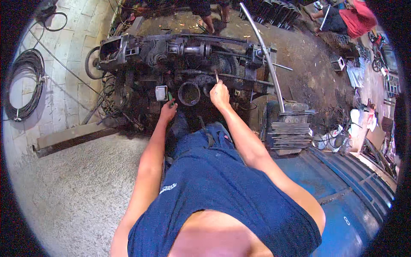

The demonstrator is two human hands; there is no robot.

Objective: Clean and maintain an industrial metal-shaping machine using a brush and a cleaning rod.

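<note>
My left hand [168, 111] is closed on a small, narrow green object [170, 98] whose kind I cannot make out. It is beside a small white container [161, 93]. My right hand [220, 95] grips a thin brownish stick-like tool [217, 76], which points away from me toward the machine. Between my hands, nearer the left one, stands a round open can [189, 94] with dark contents. Just beyond both hands stretches a dark, greasy machine [184, 49] with a shaft and rods.
A long metal bar [266, 55] slants at the machine's right end. Stacked thin metal rods [290, 135] lie near a blue metal panel [342, 205]. Coiled cable [26, 84] hangs at left. Another person's legs [206, 17] are beyond the machine; a person in red [359, 19] is far right.
</note>
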